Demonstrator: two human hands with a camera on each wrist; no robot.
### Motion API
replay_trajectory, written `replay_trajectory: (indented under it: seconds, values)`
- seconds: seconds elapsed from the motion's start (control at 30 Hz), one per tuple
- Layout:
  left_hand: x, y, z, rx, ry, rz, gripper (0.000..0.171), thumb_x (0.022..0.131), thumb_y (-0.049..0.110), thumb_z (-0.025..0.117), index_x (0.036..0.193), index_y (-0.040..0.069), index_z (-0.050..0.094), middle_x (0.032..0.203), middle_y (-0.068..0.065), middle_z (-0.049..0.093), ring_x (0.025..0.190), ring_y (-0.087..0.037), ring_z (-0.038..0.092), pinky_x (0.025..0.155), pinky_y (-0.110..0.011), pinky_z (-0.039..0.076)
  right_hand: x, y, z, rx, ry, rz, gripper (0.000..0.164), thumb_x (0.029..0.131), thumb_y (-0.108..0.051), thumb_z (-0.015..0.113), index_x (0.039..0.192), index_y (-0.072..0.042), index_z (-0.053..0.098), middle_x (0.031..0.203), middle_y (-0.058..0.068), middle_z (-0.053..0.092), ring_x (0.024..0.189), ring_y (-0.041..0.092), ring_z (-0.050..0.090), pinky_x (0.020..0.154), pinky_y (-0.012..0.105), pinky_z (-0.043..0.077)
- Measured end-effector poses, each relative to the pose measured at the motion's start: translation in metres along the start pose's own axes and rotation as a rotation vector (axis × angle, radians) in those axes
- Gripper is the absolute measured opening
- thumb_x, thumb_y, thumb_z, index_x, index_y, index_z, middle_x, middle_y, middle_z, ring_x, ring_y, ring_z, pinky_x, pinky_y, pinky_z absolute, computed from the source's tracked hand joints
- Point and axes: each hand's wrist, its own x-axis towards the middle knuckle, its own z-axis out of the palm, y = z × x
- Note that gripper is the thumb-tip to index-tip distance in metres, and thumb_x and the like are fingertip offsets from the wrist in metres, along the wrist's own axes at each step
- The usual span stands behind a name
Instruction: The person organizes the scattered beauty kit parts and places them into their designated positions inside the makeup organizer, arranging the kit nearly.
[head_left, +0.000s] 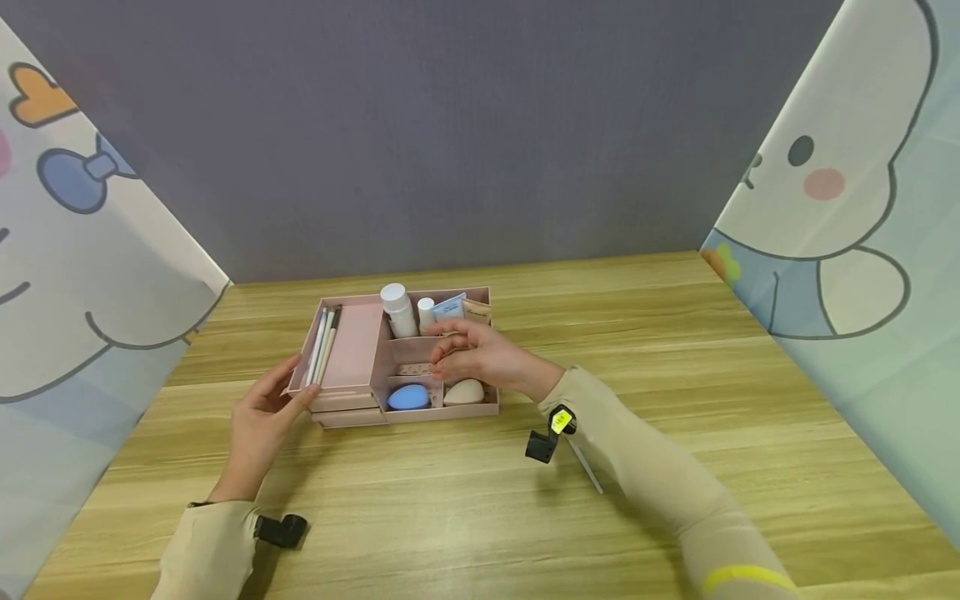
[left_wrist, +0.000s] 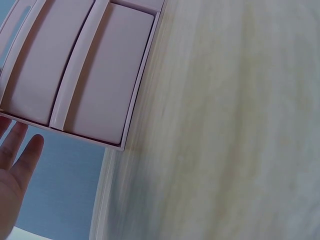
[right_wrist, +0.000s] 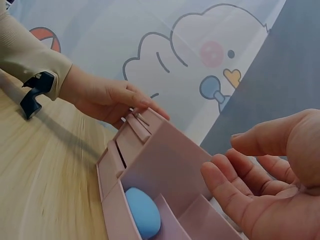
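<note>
A pink desk organizer (head_left: 360, 335) stands on the table, with two shallow drawers at its front left. My left hand (head_left: 264, 414) grips its left front corner, thumb at the top rim and fingers along the side. In the left wrist view, fingertips meet the organizer's side by the drawers (left_wrist: 107, 75). Over the right compartments hovers my right hand (head_left: 487, 360), its fingers loosely bent and nothing visible between them. Below it lie a blue makeup sponge (head_left: 408, 397) and a beige makeup sponge (head_left: 464, 392). In the right wrist view, this hand (right_wrist: 270, 185) appears beside the compartment walls.
Several slim pens (head_left: 322, 346) lie in the organizer's top left tray. At the back stand a white bottle (head_left: 399, 312), a smaller white bottle (head_left: 426, 313) and light tubes (head_left: 450, 307). A thin white stick (head_left: 587, 468) lies on the wooden table (head_left: 450, 500) beneath the right forearm.
</note>
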Motion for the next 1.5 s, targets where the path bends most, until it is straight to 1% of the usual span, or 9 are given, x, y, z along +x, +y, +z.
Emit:
replay_trajectory:
  seconds: [0.13, 0.27, 0.6, 0.77, 0.87, 1.03, 1.17, 1.37, 1.5]
  values:
    - [-0.001, 0.000, 0.000, -0.006, 0.000, 0.003, 0.046, 0.088, -0.011, 0.069, 0.132, 0.003, 0.064, 0.128, 0.000, 0.064, 0.111, 0.002, 0.059, 0.088, -0.010, 0.049, -0.009, 0.002, -0.005, 0.016, -0.001, 0.000, 0.056, 0.094, 0.016, 0.048, 0.146, 0.016, 0.026, 0.099, 0.008, 0.061, 0.090, 0.018, 0.065, 0.092, 0.041, 0.055]
    - [-0.001, 0.000, 0.000, -0.037, -0.001, 0.005, 0.046, 0.087, -0.012, 0.068, 0.131, 0.003, 0.065, 0.128, -0.001, 0.064, 0.111, 0.001, 0.060, 0.088, -0.011, 0.049, -0.017, 0.008, -0.013, 0.040, 0.005, 0.002, 0.055, 0.094, 0.017, 0.047, 0.145, 0.017, 0.026, 0.100, 0.010, 0.061, 0.094, 0.022, 0.065, 0.092, 0.038, 0.055]
    - [0.000, 0.001, 0.000, 0.054, -0.003, 0.005, 0.046, 0.089, -0.009, 0.068, 0.134, 0.002, 0.062, 0.130, -0.001, 0.062, 0.112, 0.004, 0.058, 0.088, -0.010, 0.048, -0.035, 0.015, -0.029, 0.045, 0.050, 0.017, 0.055, 0.094, 0.015, 0.047, 0.145, 0.015, 0.027, 0.100, 0.008, 0.061, 0.091, 0.019, 0.064, 0.087, 0.032, 0.056]
    - [0.000, 0.001, 0.000, 0.065, -0.004, 0.009, 0.047, 0.089, -0.009, 0.068, 0.134, 0.001, 0.061, 0.128, 0.001, 0.062, 0.111, 0.004, 0.058, 0.088, -0.010, 0.048, -0.043, 0.020, -0.038, 0.026, 0.078, 0.029, 0.056, 0.095, 0.014, 0.048, 0.145, 0.017, 0.024, 0.100, 0.008, 0.061, 0.091, 0.018, 0.064, 0.090, 0.038, 0.056]
    - [0.000, 0.000, -0.001, 0.072, -0.006, 0.014, 0.047, 0.089, -0.009, 0.068, 0.135, 0.003, 0.062, 0.131, -0.002, 0.062, 0.112, 0.004, 0.057, 0.088, -0.009, 0.048, -0.048, 0.023, -0.044, 0.008, 0.098, 0.038, 0.055, 0.095, 0.014, 0.049, 0.144, 0.017, 0.024, 0.101, 0.008, 0.060, 0.092, 0.019, 0.064, 0.093, 0.042, 0.055]
    - [0.000, -0.001, -0.001, 0.078, -0.008, 0.009, 0.047, 0.090, -0.008, 0.069, 0.135, 0.005, 0.062, 0.133, -0.005, 0.060, 0.113, 0.004, 0.057, 0.089, -0.009, 0.048, -0.058, 0.023, -0.052, -0.024, 0.143, 0.072, 0.054, 0.095, 0.012, 0.050, 0.144, 0.017, 0.026, 0.103, 0.010, 0.058, 0.092, 0.019, 0.063, 0.090, 0.038, 0.056]
    - [0.000, 0.000, -0.001, 0.056, -0.007, 0.002, 0.048, 0.089, -0.008, 0.069, 0.135, 0.004, 0.062, 0.132, -0.004, 0.061, 0.113, 0.004, 0.057, 0.089, -0.010, 0.048, -0.064, 0.025, -0.059, -0.036, 0.172, 0.100, 0.054, 0.095, 0.011, 0.051, 0.144, 0.014, 0.028, 0.103, 0.010, 0.056, 0.090, 0.018, 0.064, 0.088, 0.040, 0.056]
    - [0.000, 0.000, 0.000, 0.033, 0.001, -0.003, 0.047, 0.088, -0.009, 0.069, 0.134, 0.004, 0.063, 0.132, -0.004, 0.061, 0.112, 0.003, 0.058, 0.089, -0.010, 0.048, -0.073, 0.027, -0.070, -0.043, 0.179, 0.100, 0.057, 0.095, 0.012, 0.050, 0.144, 0.017, 0.022, 0.100, 0.007, 0.057, 0.092, 0.022, 0.065, 0.087, 0.039, 0.057]
    - [0.000, 0.001, 0.000, 0.023, 0.001, -0.007, 0.047, 0.088, -0.009, 0.069, 0.133, 0.005, 0.064, 0.133, -0.006, 0.061, 0.112, 0.002, 0.058, 0.090, -0.010, 0.048, -0.078, 0.027, -0.076, -0.075, 0.187, 0.105, 0.058, 0.093, 0.011, 0.052, 0.143, 0.018, 0.022, 0.099, 0.008, 0.058, 0.090, 0.023, 0.064, 0.084, 0.035, 0.057]
